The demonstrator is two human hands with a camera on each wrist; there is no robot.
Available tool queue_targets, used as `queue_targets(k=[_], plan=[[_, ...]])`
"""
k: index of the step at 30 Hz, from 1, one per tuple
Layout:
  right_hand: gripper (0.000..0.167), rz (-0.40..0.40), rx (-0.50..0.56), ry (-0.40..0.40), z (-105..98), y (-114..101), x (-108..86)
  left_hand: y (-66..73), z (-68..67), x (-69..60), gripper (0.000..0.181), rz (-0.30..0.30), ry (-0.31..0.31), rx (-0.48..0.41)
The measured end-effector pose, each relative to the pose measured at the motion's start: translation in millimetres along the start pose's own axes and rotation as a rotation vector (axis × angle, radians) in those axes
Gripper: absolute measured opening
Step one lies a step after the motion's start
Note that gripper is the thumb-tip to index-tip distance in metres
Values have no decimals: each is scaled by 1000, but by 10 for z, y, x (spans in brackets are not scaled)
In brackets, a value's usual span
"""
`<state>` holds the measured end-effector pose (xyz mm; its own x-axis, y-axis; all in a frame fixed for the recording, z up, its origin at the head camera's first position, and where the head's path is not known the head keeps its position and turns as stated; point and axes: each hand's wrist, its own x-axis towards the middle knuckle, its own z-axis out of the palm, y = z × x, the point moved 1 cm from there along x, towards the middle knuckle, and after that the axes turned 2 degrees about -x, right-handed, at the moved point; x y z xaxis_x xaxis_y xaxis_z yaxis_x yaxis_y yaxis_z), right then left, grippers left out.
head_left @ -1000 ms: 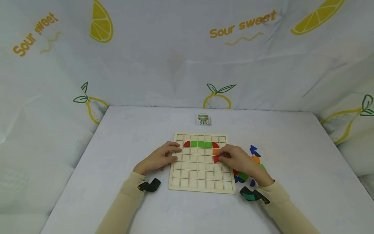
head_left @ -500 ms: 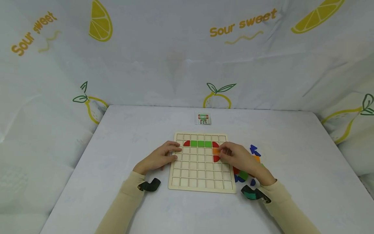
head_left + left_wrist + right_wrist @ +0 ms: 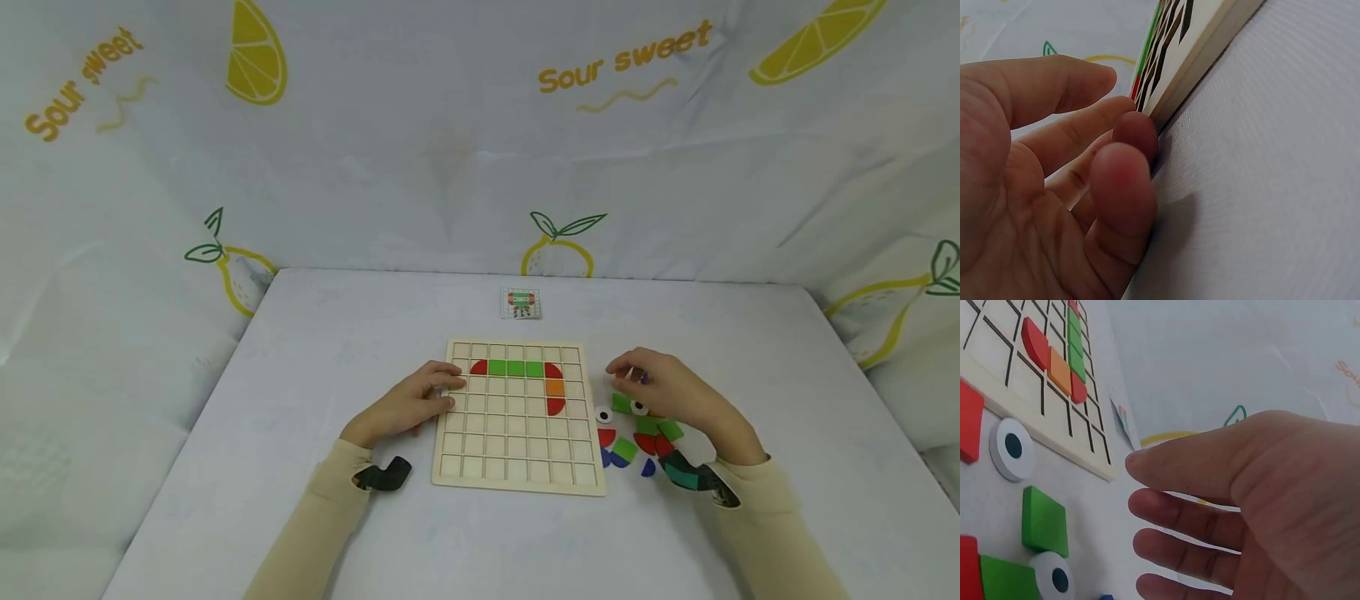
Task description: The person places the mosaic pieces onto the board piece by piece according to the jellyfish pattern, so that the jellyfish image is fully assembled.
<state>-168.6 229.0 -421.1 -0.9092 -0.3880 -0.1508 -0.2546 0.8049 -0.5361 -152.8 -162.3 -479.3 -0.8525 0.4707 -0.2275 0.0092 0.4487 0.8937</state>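
Observation:
A pale wooden grid board (image 3: 517, 454) lies flat on the table. Along one of its upper rows run several green squares (image 3: 515, 369) with a red quarter-round piece (image 3: 479, 367) at the left end and another at the right. Below the right end sit an orange square (image 3: 555, 387) and a further red quarter-round (image 3: 556, 407). My left hand (image 3: 408, 404) rests at the board's left edge, fingers relaxed. To the right of the board, my right hand (image 3: 671, 387) hovers over loose pieces, its fingers spread and bent slightly; the right wrist view shows nothing held.
Beside the board's right edge lie loose green, red and blue pieces and white eye discs (image 3: 603, 414), some partly hidden under my right hand. A small pattern card (image 3: 521, 303) lies behind the board. A printed white cloth (image 3: 480, 183) hangs at the back.
My right hand has let go of the pieces on the board and moved right, over the loose pieces. The orange square and lower red piece stay in place. My left hand has not moved.

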Motion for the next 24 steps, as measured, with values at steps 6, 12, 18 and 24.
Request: queue_targets(k=[6,12,18,24], plan=[[27,51,-25,-28,-123,128,-60,-13,4,0,39,4,4,7],[28,118,-61,-45,-196,289,-81,-8,1,7,39,2,7,1],[29,156,-46,-88,-182,425,-70,-12,2,8,39,5,6,3],[32,170,-36,-95,-152,511,-49,-17,4,10,39,6,5,5]])
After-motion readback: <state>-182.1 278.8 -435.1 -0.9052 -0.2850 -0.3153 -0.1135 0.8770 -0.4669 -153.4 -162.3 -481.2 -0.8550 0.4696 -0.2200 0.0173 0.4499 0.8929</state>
